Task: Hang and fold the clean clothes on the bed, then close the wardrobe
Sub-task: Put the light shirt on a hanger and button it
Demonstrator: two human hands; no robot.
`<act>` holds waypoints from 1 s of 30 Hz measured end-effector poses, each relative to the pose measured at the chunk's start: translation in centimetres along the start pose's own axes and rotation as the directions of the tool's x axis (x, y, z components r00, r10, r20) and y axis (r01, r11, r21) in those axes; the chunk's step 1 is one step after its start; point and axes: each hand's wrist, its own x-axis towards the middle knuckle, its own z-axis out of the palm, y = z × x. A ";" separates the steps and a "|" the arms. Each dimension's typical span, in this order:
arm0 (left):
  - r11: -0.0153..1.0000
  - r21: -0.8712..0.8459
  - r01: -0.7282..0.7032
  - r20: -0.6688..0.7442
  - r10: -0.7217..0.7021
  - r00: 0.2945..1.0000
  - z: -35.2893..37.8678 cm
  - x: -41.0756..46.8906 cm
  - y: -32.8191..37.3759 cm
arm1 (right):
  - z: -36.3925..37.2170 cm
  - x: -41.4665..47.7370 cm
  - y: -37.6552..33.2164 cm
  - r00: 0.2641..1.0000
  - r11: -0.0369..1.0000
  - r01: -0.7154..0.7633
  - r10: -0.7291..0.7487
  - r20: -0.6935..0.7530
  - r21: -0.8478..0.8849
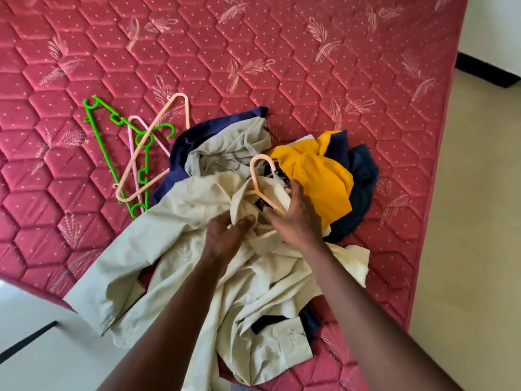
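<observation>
A cream shirt [174, 244] lies spread over a heap of clothes on the red quilted mattress [282, 66]. My left hand [225, 235] pinches the shirt's collar. My right hand [296, 218] grips a peach hanger [258, 176] whose arm goes into the shirt's neck, its hook sticking up. Behind lie a yellow garment [318, 176], navy clothes [361, 182] and a beige garment [234, 148].
Three spare hangers lie to the left of the heap: a green one [104, 142], a peach one [158, 134] and a pink one [132, 153]. The mattress edge runs down the right side, with pale floor [479, 221] beyond. White floor shows at lower left.
</observation>
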 end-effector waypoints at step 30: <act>0.541 0.737 -0.405 -0.380 0.827 0.414 -31.9 -52.8 7.2 | -9.2 -42.6 -30.6 -0.043 -0.050 0.961 -0.999 -0.032 0.271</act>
